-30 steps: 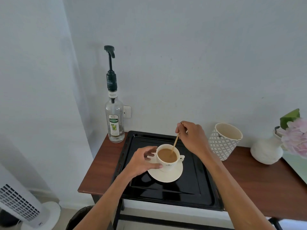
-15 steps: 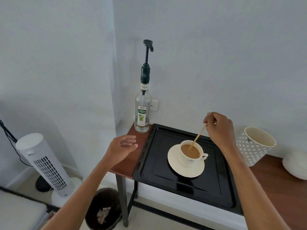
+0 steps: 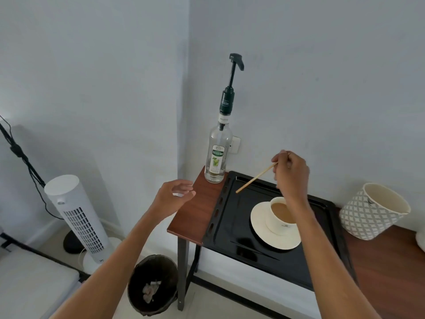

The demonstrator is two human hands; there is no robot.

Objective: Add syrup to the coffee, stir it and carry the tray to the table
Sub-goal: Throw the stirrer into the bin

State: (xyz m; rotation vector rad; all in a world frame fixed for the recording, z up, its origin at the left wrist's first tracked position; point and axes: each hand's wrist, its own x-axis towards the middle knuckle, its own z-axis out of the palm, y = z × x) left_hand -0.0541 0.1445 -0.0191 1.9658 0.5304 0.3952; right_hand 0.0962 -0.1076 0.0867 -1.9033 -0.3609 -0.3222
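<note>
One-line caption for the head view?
Right hand holds the stir stick clear of the coffee cup on the black tray; left hand empty.

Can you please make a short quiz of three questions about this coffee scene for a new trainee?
1. True or false: the stir stick has its tip inside the coffee cup.
2. What does the cup stand on?
3. Which hand holds nothing: (a) left hand, (b) right hand?

Key:
1. False; the stick is lifted out, above the black tray.
2. A white saucer on the tray.
3. (a).
</note>
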